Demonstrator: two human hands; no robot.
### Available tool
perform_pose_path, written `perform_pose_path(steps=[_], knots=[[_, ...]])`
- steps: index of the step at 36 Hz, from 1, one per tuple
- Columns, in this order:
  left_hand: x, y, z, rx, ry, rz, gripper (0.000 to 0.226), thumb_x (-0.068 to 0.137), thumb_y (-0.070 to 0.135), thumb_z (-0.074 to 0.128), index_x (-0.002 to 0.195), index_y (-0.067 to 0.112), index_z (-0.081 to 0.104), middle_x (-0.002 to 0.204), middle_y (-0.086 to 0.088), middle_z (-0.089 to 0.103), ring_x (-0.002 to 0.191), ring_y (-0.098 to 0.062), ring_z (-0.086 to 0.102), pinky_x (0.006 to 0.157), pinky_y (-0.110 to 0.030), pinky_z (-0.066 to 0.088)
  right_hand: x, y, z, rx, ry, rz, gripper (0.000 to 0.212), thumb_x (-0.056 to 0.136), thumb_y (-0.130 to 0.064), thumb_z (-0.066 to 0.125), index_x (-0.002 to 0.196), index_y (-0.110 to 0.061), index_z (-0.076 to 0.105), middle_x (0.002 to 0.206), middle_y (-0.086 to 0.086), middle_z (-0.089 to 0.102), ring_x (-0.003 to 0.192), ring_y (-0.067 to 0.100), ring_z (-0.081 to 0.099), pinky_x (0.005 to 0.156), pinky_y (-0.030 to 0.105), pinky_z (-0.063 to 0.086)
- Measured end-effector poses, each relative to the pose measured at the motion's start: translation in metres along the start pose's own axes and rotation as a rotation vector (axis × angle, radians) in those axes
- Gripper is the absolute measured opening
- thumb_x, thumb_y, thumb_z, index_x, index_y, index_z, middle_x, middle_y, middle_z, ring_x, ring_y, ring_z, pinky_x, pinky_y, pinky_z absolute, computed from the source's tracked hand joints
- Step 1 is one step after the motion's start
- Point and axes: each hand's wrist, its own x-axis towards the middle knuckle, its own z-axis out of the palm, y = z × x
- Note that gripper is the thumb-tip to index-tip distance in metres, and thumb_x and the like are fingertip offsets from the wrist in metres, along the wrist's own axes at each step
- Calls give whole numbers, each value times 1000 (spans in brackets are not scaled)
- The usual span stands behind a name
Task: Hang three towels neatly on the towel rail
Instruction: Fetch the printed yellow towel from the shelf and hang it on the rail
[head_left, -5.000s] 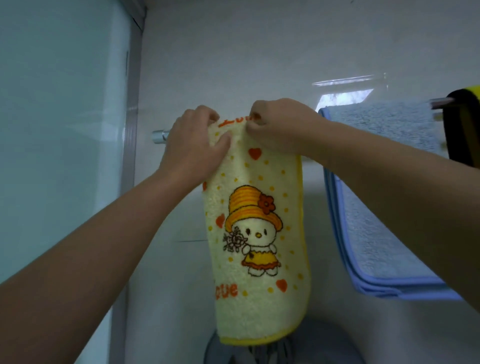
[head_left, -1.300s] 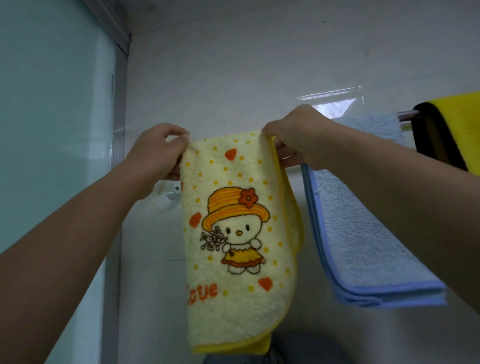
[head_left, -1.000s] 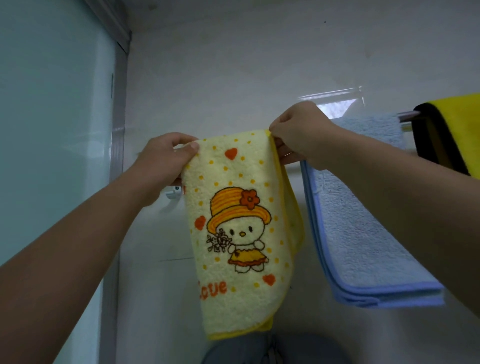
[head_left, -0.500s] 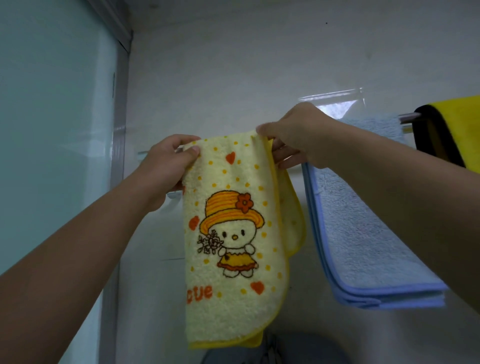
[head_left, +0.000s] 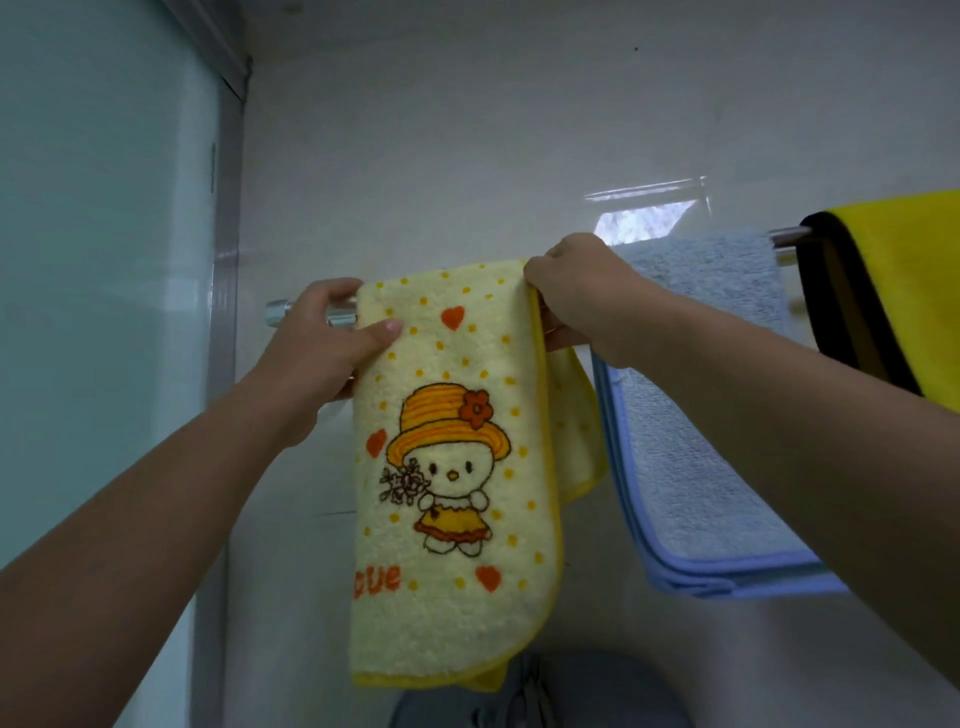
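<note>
Towels hang in a row along a chrome towel rail fixed to a pale tiled wall, with a frosted glass panel filling the left of the view. Two bare forearms reach up from the bottom corners. A blue towel, folded over the rail, drops with its long axis running down the wall; the right forearm covers its lower right corner. Left of it hangs a pale yellow cartoon towel, long axis vertical, printed side out, its rear half showing only as a flap behind the right edge. At far right a bright yellow towel with dark trim is cut off by the frame. The rail itself shows only at its left end cap and in a short stretch between the blue and bright yellow towels. The left hand pinches the cartoon towel's top left corner, thumb pressed on the front. The right hand grips the top right corner, fingers curled behind the cloth and mostly hidden. A grey rounded object below is hard to make out.
</note>
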Motion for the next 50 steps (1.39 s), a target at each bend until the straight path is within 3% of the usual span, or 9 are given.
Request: perform_pose_path(steps=[5,11,14,21,27,30,37,45,50], knots=[[-22,-9,-1,-158,113,-46,51,77,17,70,119,18,41,95,-2,63,77,-14,64,54,-26,50,-15,10,5,139,-44,65,33,88,-17,50,113,4,54,89,21,57,81,30,61,72,39,56],[-50,-17,-2,-238,-196,-224,44,66,24,69,107,12,58,88,-6,74,70,-16,71,55,-28,57,-36,30,10,240,-280,187,39,82,-33,65,114,-12,56,107,7,68,94,24,66,83,41,54],[-62,-25,-1,-271,-264,-254,19,80,5,59,98,12,61,80,-4,75,69,-18,71,55,-29,58,-47,38,16,274,-369,220,42,81,-31,66,118,-14,55,107,5,69,94,22,67,82,40,55],[-84,-37,-2,-387,-307,-293,43,77,-20,29,93,3,60,79,-10,74,74,-24,72,57,-35,59,-69,57,31,283,-415,219,41,82,-31,64,121,-23,54,115,0,66,104,21,63,93,47,49],[-97,-43,-5,-313,-259,-337,50,74,-20,29,105,6,58,93,-11,72,86,-26,70,65,-38,57,-89,68,34,297,-147,144,38,84,-33,60,118,-21,47,107,-5,63,91,10,63,65,26,53],[-105,-44,-5,-217,-241,-348,41,80,-14,37,105,11,57,85,-5,73,75,-18,71,57,-33,55,-98,73,31,308,-78,90,22,85,-29,59,106,-26,53,96,-10,65,81,4,65,51,15,49],[-122,-41,-8,-173,-320,-438,28,87,1,50,112,12,55,92,-3,75,81,-18,71,61,-32,57,-114,77,24,435,-283,175,12,85,-24,61,83,-16,70,75,-7,75,67,6,70,47,15,50],[-133,-40,-6,-230,-452,-513,48,67,33,66,112,19,59,105,0,72,96,-19,69,77,-38,56,-121,84,20,317,-493,291,21,82,-34,63,83,-15,72,86,-2,76,81,13,71,70,28,57],[-137,-42,-4,-253,-443,-505,37,80,-9,53,110,12,58,101,-4,73,93,-21,69,76,-34,57,-125,86,19,268,-547,298,37,64,-42,67,83,-11,73,90,3,75,89,20,70,86,41,54]])
